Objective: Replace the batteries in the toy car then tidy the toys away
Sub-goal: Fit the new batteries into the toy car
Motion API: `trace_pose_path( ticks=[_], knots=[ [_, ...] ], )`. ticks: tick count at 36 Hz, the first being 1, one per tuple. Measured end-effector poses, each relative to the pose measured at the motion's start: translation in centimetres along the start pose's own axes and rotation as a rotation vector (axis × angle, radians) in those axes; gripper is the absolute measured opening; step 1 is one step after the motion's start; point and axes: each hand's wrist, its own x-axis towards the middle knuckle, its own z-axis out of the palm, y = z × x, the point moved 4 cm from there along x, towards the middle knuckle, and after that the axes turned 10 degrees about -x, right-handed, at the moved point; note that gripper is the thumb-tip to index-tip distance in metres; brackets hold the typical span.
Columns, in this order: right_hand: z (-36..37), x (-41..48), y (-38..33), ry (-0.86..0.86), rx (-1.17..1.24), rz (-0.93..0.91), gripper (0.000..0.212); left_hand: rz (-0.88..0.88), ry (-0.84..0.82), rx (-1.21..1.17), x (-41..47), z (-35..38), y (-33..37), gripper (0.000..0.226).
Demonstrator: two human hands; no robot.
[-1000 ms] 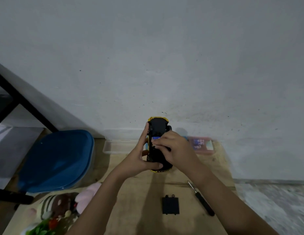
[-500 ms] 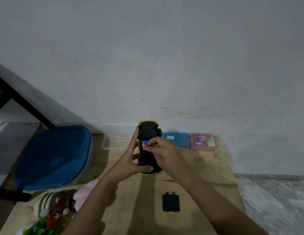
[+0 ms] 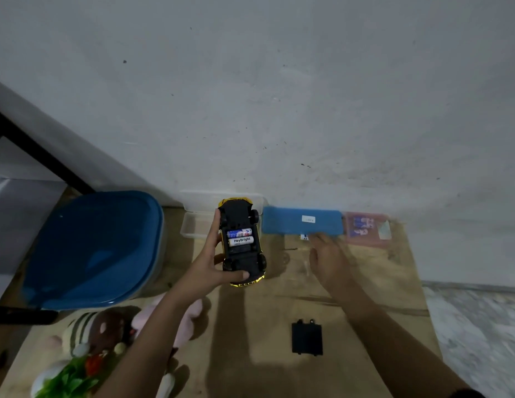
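My left hand (image 3: pixel 213 265) grips the yellow toy car (image 3: pixel 242 242), held upside down above the wooden board. Its battery bay is uncovered and shows two batteries (image 3: pixel 240 237), a blue one and a white "Heybright" one. My right hand (image 3: pixel 329 259) is away from the car, blurred, fingers apart and holding nothing, just below the blue box (image 3: pixel 302 224). The black battery cover (image 3: pixel 307 338) lies flat on the board nearer to me. A pink pack of batteries (image 3: pixel 367 229) lies at the back right.
A large tub with a blue lid (image 3: pixel 92 248) stands at the left. A clear plastic tray (image 3: pixel 197 222) sits against the wall behind the car. Plush toys (image 3: pixel 107 337) and a green leafy toy (image 3: pixel 69 377) lie at the front left. The wooden board (image 3: pixel 365 282) ends at right on grey floor.
My right hand has left the car's battery bay and swung right toward the blue box. The bay with two batteries is now exposed. The left hand still holds the car.
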Motion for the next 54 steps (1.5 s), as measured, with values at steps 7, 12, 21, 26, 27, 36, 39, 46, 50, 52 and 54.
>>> trace_pose_path(
  ticks=[7, 12, 21, 26, 27, 36, 39, 46, 50, 52, 54],
  knots=[
    [1.7, 0.6, -0.9, -0.122, -0.282, 0.041, 0.041, 0.024, 0.011, -0.05, 0.8, 0.6, 0.1, 0.126],
    [2.6, 0.7, -1.1, -0.158, -0.299, 0.022, 0.038, 0.049, 0.01, -0.077, 1.1, 1.1, 0.4, 0.128],
    [-5.7, -0.2, -5.1, 0.203, 0.897, 0.123, 0.019, 0.109, 0.011, -0.1, 0.7, 2.2, 2.3, 0.123],
    [-9.4, -1.9, -7.8, 0.212, 0.94, 0.001, 0.018, 0.16, 0.024, -0.114, 0.4, 3.7, 3.9, 0.123],
    [-9.6, -2.2, -8.1, 0.221, 0.897, -0.009, 0.018, 0.177, 0.028, -0.12, 0.4, 4.1, 4.3, 0.122],
    [-11.2, -4.4, -8.0, 0.528, 0.725, 0.02, 0.021, 0.278, 0.046, -0.145, -0.6, 5.9, 7.2, 0.123],
    [-11.8, -5.0, -7.8, 0.536, 0.817, 0.047, 0.018, 0.295, 0.026, -0.127, -1.0, 6.2, 8.0, 0.122],
    [-12.4, -5.8, -7.8, 0.494, 0.995, 0.028, 0.013, 0.321, -0.012, -0.116, -1.7, 6.8, 9.7, 0.121],
    [-13.6, -5.2, -7.5, 0.386, 1.155, 0.005, 0.017, 0.332, -0.028, -0.164, -2.0, 6.8, 10.3, 0.122],
    [-14.1, -4.8, -7.5, 0.282, 1.263, 0.012, 0.018, 0.342, -0.039, -0.173, -2.1, 6.9, 10.7, 0.122],
    [-14.8, -4.5, -7.3, 0.244, 1.264, -0.005, 0.018, 0.347, -0.054, -0.18, -2.1, 7.0, 11.2, 0.121]
  ],
)
